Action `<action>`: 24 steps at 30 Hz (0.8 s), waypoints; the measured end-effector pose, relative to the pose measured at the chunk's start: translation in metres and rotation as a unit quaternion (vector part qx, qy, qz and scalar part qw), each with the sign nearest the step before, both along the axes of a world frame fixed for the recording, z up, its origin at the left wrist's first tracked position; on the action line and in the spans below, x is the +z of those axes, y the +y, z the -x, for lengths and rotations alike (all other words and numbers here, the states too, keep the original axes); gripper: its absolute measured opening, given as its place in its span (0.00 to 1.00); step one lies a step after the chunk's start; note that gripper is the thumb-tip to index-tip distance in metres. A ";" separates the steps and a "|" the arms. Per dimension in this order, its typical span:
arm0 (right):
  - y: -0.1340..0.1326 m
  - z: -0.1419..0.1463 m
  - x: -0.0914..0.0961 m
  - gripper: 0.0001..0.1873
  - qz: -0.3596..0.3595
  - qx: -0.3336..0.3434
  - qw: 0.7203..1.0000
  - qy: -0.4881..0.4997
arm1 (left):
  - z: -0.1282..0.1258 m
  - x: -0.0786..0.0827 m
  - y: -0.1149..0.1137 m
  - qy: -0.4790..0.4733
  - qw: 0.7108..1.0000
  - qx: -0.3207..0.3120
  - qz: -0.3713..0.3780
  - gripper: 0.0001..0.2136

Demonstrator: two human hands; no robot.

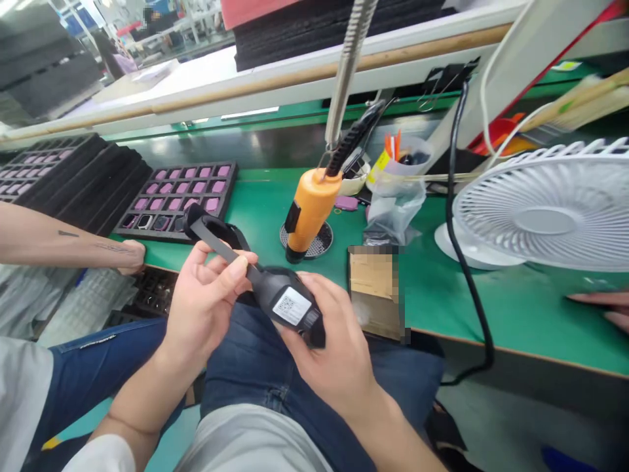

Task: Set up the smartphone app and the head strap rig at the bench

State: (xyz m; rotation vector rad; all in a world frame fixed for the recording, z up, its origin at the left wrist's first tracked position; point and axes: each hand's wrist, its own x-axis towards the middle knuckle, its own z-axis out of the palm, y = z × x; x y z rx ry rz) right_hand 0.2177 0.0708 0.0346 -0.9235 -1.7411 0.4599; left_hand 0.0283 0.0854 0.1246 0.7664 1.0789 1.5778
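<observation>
Over my lap, both hands hold a black device with a headband-like strap (216,244). Its rounded body (269,288) carries a white label with a QR code, turned up toward me. My left hand (204,298) pinches the flat strap between thumb and fingers, close to where it meets the body. Around the right end of the body, my right hand (339,334) is closed, thumb below and fingers over the top. Just beyond my hands, an orange electric screwdriver (314,203) hangs upright from a coiled spring, its tip over a round black mesh pad (322,242).
A foam tray (228,190) of pink watch-like pieces lies back left beside stacked black trays (108,180). Another person's forearm (63,239) rests at left; fingers (604,305) show far right. A white fan (545,216), black cable (455,196) and small box (376,314) stand right.
</observation>
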 end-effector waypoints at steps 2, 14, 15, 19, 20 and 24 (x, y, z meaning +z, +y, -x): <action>0.000 -0.002 0.000 0.37 0.006 -0.007 1.000 0.021 | -0.004 0.003 -0.002 0.007 1.000 -0.012 -0.016 0.17; 0.030 -0.003 0.008 0.37 0.256 0.105 0.921 0.273 | 0.006 0.012 -0.007 0.024 0.993 -0.081 -0.087 0.18; 0.033 -0.003 0.006 0.38 0.269 0.118 0.913 0.281 | 0.005 0.010 -0.008 0.019 0.992 -0.084 -0.089 0.19; 0.034 -0.002 -0.003 0.38 0.294 0.168 0.901 0.271 | 0.006 0.000 -0.017 0.012 0.991 -0.102 -0.088 0.20; 0.031 -0.002 -0.007 0.38 0.292 0.182 0.904 0.254 | 0.008 -0.002 -0.020 0.011 0.991 -0.101 -0.086 0.19; 0.010 -0.010 -0.029 0.33 0.177 0.159 0.955 0.175 | 0.017 -0.007 -0.040 -0.047 0.990 -0.116 -0.070 0.15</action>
